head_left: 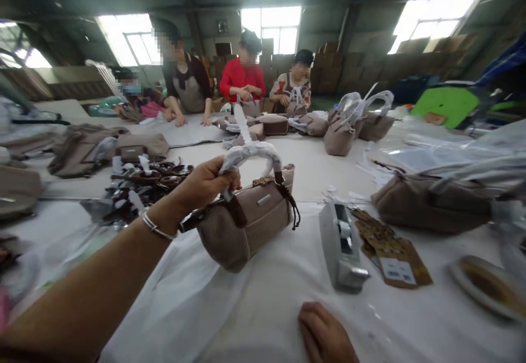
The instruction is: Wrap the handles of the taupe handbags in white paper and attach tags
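Observation:
My left hand point(209, 182) is closed around the plastic-wrapped handle of a brown ribbed handbag point(263, 215). The bag hangs tilted over the white table, with a dark tassel cord and a patterned tag near its top edge. Low in the view, my right hand point(324, 330) rests on the white covering with its fingers curled together, and nothing shows in them. Closest to it stands a grey tape dispenser point(343, 248). Beside the dispenser lies a stack of brown patterned tags point(392, 251), one with a white label.
Dark straps point(143, 185) are heaped on the left, near flat brown bags point(88, 149). Another handbag point(431, 201) and a tape roll point(489, 286) lie at right. Several wrapped-handle bags point(341, 133) stand farther back. Across the table, several people point(187, 86) work.

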Motion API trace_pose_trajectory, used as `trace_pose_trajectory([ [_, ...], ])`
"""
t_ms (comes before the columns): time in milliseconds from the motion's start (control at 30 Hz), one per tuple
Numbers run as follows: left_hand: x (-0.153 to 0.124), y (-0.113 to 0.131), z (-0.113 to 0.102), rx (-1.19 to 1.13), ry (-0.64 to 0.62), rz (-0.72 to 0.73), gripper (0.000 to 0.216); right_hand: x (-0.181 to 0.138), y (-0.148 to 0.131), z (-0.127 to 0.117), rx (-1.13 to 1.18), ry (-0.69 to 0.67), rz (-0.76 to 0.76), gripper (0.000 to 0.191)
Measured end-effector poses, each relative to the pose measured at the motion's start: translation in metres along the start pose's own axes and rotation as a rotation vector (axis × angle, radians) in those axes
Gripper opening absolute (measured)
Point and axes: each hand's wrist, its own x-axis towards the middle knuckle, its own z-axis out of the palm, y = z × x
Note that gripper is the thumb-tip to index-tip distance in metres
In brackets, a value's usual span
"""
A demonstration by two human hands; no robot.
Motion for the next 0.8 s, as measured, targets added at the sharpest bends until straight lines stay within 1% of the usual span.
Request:
trace_pose_trajectory([
  [33,-0.017,0.008,0.005,0.006,-0.009,0.016,0.027,-0.001,-0.003,-0.002,-0.001,0.009,0.016,0.02],
  [100,-0.049,0.02,0.011,0.027,-0.032,0.047,0.027,-0.001,-0.011,-0.009,-0.018,0.071,0.058,0.021],
  [167,-0.078,0.024,0.017,0.072,-0.056,0.073,0.027,-0.003,-0.019,-0.015,-0.032,0.132,0.066,0.02],
  [233,-0.1,0.02,0.022,0.164,-0.085,0.071,0.028,-0.007,-0.025,-0.02,-0.037,0.157,0.08,0.019],
  [333,-0.125,0.015,0.033,0.309,-0.09,0.022,0.034,-0.016,-0.033,-0.026,-0.045,0.203,0.144,0.017],
  [400,-0.136,0.022,0.039,0.382,-0.066,0.009,0.038,-0.018,-0.042,-0.033,-0.07,0.288,0.19,0.013],
  [467,-0.143,0.034,0.044,0.456,-0.039,0.03,0.041,-0.015,-0.052,-0.044,-0.109,0.399,0.195,0.011],
  [567,-0.148,0.052,0.054,0.543,0.036,0.035,0.049,0.003,-0.065,-0.064,-0.187,0.522,0.151,0.013],
  [667,-0.151,0.057,0.07,0.654,0.201,0.041,0.054,0.027,-0.071,-0.077,-0.215,0.569,0.142,0.017],
  [733,-0.155,0.054,0.081,0.753,0.334,0.118,0.054,0.042,-0.071,-0.076,-0.171,0.513,0.157,0.015],
  [767,-0.157,0.052,0.087,0.797,0.381,0.164,0.054,0.049,-0.07,-0.073,-0.139,0.46,0.173,0.016],
  [800,-0.16,0.05,0.092,0.832,0.409,0.202,0.055,0.055,-0.07,-0.068,-0.111,0.404,0.196,0.022],
])
